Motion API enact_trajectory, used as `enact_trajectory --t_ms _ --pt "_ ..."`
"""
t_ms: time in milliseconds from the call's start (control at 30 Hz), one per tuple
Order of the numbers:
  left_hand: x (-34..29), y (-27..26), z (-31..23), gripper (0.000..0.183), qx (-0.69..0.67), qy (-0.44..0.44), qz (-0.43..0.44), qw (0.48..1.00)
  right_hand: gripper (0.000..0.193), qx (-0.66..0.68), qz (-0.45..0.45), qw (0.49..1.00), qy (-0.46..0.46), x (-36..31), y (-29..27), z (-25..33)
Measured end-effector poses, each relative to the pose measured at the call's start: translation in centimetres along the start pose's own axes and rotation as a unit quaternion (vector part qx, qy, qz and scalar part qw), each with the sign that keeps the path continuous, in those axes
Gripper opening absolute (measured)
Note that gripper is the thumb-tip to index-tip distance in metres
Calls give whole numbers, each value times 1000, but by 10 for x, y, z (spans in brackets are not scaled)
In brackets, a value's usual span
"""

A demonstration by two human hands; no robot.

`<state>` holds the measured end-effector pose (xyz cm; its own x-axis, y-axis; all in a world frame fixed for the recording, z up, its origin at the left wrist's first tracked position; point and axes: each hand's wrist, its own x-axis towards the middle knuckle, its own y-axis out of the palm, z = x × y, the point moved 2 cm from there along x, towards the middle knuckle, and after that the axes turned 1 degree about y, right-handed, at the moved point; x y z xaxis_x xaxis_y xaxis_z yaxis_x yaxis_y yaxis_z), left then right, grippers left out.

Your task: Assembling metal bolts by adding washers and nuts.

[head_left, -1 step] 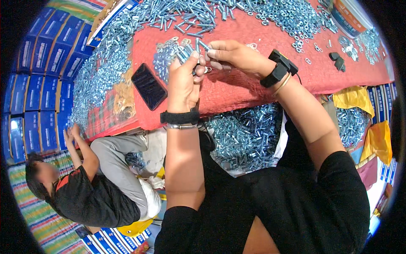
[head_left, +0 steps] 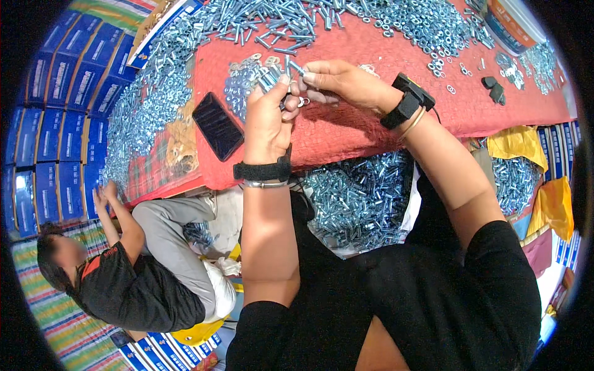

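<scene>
My left hand (head_left: 267, 123) is curled closed around a small bunch of shiny silver metal bolts (head_left: 266, 78), thumb pressed over them, above the table (head_left: 352, 139) with its red, quilted-looking cover. My right hand (head_left: 349, 81) reaches in from the other side, thumb and forefinger pinching the end of a single slim silver metal bolt (head_left: 296, 66); its free end points up and to the left, near the bunch. I can't tell whether the two touch.

Just beyond my left hand lies a patch of flat, bluish-silver metal washers (head_left: 235, 99). A black rectangular phone (head_left: 218, 127) rests to the left of my left wrist. Farther back are a loose heap of long silver metal bolts (head_left: 266, 21) and, to its right, many small silver metal rings (head_left: 427, 28), with a white plastic bucket with an orange band (head_left: 516, 25) at the far right.

Below the table's near edge is a mass of dark silver metal bolts (head_left: 359, 198). A co-worker in a black shirt (head_left: 136, 287) sits to my left.
</scene>
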<state>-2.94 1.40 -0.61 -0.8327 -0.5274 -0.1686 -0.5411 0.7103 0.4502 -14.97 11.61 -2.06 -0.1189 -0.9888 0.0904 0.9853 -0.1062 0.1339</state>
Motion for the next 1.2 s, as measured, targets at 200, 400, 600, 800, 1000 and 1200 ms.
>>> enact_trajectory --t_ms 200,400,600,800,1000,1200 --pt "2 -14 -8 14 -206 -133 106 964 26 76 46 996 -13 -7 14 13" --pt "-22 2 -15 12 -224 -189 185 938 26 100 130 986 29 -32 5 19" --pt "-53 10 -6 15 -74 -216 223 948 28 112 176 971 118 -64 5 21" --pt "-71 21 0 23 39 -265 238 934 25 85 281 939 178 -82 4 20" --pt "-77 30 7 24 104 -285 222 927 28 31 323 935 144 -96 -5 18" --pt "-60 -34 -40 15 -59 -121 121 984 33 17 59 994 86 -141 -81 51"
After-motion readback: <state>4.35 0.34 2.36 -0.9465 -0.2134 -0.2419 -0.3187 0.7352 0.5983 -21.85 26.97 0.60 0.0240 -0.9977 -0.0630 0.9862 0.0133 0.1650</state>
